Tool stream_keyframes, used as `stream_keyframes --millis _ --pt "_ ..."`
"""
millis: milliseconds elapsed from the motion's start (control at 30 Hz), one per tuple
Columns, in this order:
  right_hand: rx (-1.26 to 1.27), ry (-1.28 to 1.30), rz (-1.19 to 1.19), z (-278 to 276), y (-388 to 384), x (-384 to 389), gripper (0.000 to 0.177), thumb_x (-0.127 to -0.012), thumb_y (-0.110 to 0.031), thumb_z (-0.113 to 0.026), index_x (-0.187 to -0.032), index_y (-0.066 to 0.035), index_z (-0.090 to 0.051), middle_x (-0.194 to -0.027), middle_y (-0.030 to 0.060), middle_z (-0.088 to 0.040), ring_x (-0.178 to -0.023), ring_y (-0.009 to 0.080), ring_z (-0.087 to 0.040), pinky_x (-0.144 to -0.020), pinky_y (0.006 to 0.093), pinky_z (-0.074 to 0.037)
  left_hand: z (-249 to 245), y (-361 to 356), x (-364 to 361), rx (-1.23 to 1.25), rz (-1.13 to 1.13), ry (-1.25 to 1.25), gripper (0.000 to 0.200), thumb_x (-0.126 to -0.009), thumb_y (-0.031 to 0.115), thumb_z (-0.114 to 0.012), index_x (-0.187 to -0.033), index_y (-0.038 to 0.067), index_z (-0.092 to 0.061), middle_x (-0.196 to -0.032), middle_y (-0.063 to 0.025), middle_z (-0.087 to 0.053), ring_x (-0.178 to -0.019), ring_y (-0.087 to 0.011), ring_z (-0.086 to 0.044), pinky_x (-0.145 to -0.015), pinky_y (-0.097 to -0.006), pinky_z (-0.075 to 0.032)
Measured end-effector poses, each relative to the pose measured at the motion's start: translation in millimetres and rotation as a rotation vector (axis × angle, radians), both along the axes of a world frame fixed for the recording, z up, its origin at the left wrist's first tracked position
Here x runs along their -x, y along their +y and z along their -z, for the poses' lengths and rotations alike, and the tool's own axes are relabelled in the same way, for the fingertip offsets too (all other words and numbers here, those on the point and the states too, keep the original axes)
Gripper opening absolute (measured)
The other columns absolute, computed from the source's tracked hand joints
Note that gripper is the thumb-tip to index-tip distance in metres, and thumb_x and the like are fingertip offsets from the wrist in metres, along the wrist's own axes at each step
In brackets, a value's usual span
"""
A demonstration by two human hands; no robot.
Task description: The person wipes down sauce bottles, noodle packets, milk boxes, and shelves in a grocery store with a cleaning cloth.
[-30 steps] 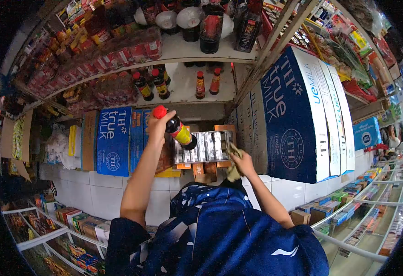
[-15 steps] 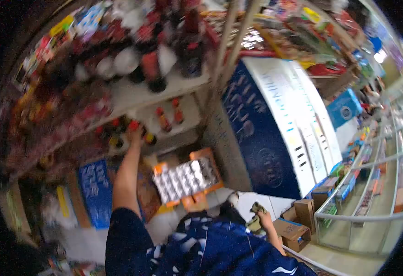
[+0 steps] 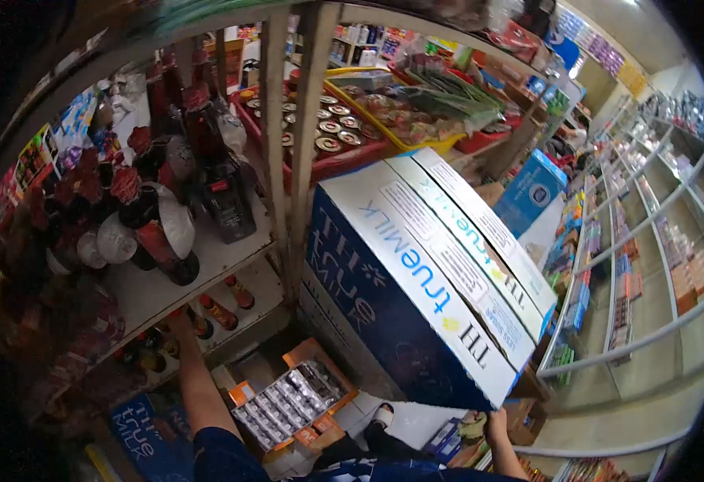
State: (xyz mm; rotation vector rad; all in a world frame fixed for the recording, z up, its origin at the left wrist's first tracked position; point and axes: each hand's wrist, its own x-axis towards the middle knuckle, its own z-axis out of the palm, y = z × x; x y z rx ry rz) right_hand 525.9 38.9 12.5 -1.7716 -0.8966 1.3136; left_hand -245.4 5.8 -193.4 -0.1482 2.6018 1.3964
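My left hand [image 3: 180, 323] reaches into a lower shelf among small sauce bottles [image 3: 220, 313], some with red caps. The shelf above hides its fingers, so I cannot see whether it grips a bottle. More small bottles [image 3: 153, 360] stand just below and left of it. At the lower right, my right hand [image 3: 495, 422] is closed on a greenish cloth [image 3: 473, 426], beside the bottom corner of a large milk carton [image 3: 416, 273]. The carton partly covers that hand.
Wrapped dark bottles [image 3: 159, 233] crowd the upper shelf [image 3: 151, 297]. A wooden post [image 3: 299, 145] rises beside them. An orange box of silver-topped packs [image 3: 287, 406] lies below. Behind the carton are a red tray of cans [image 3: 336, 128] and a yellow basket [image 3: 448, 143]. Glass display cases [image 3: 633, 265] line the right.
My view has swung, bringing the milk carton nearer the middle and the shelf lower. My left hand remains at the lower shelf; my right hand with the cloth is now partly behind the carton.
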Motion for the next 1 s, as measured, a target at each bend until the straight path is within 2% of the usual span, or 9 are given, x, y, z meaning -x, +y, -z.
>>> stream_keyframes --millis 133,333,467,600,667,767,833,933,1000 --pt "-0.101 -0.039 0.106 -1.5 7.6 11.4 0.031 -0.075 -0.013 -0.051 -0.102 0.002 -0.050 -0.084 0.0070 -0.057 -0.072 0.0162 -0.053 -0.066 0.0286 -0.042 -14.1 8.9 5.7 0.086 0.042 -0.030 0.058 -0.079 0.027 -0.056 -0.123 0.002 -0.030 -0.122 -0.0133 -0.037 -0.107 -0.0278 -0.040 -0.091 -0.0396 -0.035" --pt "-0.138 -0.167 -0.032 47.4 27.6 -30.1 0.032 -0.076 -0.014 -0.050 -0.103 0.003 -0.050 -0.086 0.0068 -0.057 -0.075 0.0159 -0.054 -0.068 0.0283 -0.042 -18.6 -2.0 -5.3 0.082 0.096 -0.050 0.068 -0.078 0.033 -0.058 -0.128 0.003 -0.023 -0.128 -0.0141 -0.030 -0.113 -0.0283 -0.035 -0.094 -0.0387 -0.031" --pt "-0.302 -0.091 0.041 -59.9 46.7 20.9 0.035 -0.075 -0.014 -0.052 -0.106 0.003 -0.049 -0.092 0.0069 -0.056 -0.080 0.0171 -0.054 -0.072 0.0289 -0.042 -12.4 -12.2 -28.6 -0.044 0.107 -0.029 0.075 -0.077 0.037 -0.058 -0.131 0.004 -0.019 -0.132 -0.0147 -0.026 -0.117 -0.0286 -0.032 -0.096 -0.0381 -0.029" --pt "-0.379 -0.045 0.041 -91.6 79.3 -17.9 0.045 -0.072 -0.015 -0.055 -0.112 0.004 -0.045 -0.104 0.0114 -0.053 -0.092 0.0211 -0.052 -0.081 0.0308 -0.041 52.9 -32.8 -48.7 -0.296 0.067 0.130 0.075 -0.080 0.049 -0.047 -0.132 0.004 -0.019 -0.134 -0.0165 -0.023 -0.119 -0.0297 -0.030 -0.096 -0.0426 -0.028" --pt "-0.522 -0.072 -0.006 -105.8 104.2 -30.8 0.041 -0.073 -0.019 -0.057 -0.107 0.003 -0.048 -0.097 0.0096 -0.054 -0.084 0.0188 -0.053 -0.074 0.0294 -0.042 13.7 -45.4 -97.0 0.154 0.174 -0.075 0.068 -0.082 0.043 -0.047 -0.129 0.000 -0.024 -0.132 -0.0211 -0.024 -0.120 -0.0304 -0.030 -0.094 -0.0423 -0.030" --pt "-0.639 -0.077 0.027 -130.3 149.8 -45.7 0.045 -0.075 -0.025 -0.058 -0.109 0.003 -0.047 -0.099 0.0104 -0.054 -0.086 0.0191 -0.054 -0.075 0.0302 -0.044 -32.3 -54.8 -201.1 -0.028 0.310 -0.005 0.055 -0.084 0.030 -0.049 -0.126 0.000 -0.030 -0.129 -0.0210 -0.030 -0.116 -0.0305 -0.033 -0.093 -0.0380 -0.030" --pt "-0.742 0.095 -0.044 -165.3 170.4 -30.2 0.047 -0.078 -0.032 -0.053 -0.111 0.002 -0.047 -0.100 0.0108 -0.054 -0.088 0.0193 -0.054 -0.076 0.0316 -0.044 -64.1 -68.8 -256.8 -0.171 0.410 -0.112 0.049 -0.084 0.024 -0.049 -0.124 0.002 -0.032 -0.126 -0.0187 -0.034 -0.114 -0.0283 -0.035 -0.094 -0.0353 -0.029" --pt "-1.010 0.434 -0.150 -188.3 216.4 -11.6 0.053 -0.083 -0.043 -0.039 -0.115 -0.001 -0.045 -0.102 0.0102 -0.055 -0.091 0.0209 -0.055 -0.078 0.0345 -0.045 -171.2 -73.0 -348.6 -0.307 0.501 -0.120 0.043 -0.084 0.020 -0.049 -0.121 0.002 -0.036 -0.123 -0.0142 -0.036 -0.113 -0.0232 -0.035 -0.094 -0.0320 -0.027" --pt "-0.941 0.722 -0.297 -210.1 242.6 15.6 0.054 -0.084 -0.043 -0.033 -0.119 -0.003 -0.041 -0.105 0.0094 -0.053 -0.094 0.0212 -0.053 -0.081 0.0358 -0.043 -197.7 -75.4 -383.1 -0.329 0.500 -0.053 0.038 -0.085 0.017 -0.047 -0.119 0.003 -0.038 -0.119 -0.0112 -0.039 -0.112 -0.0207 -0.036 -0.093 -0.0293 -0.028"
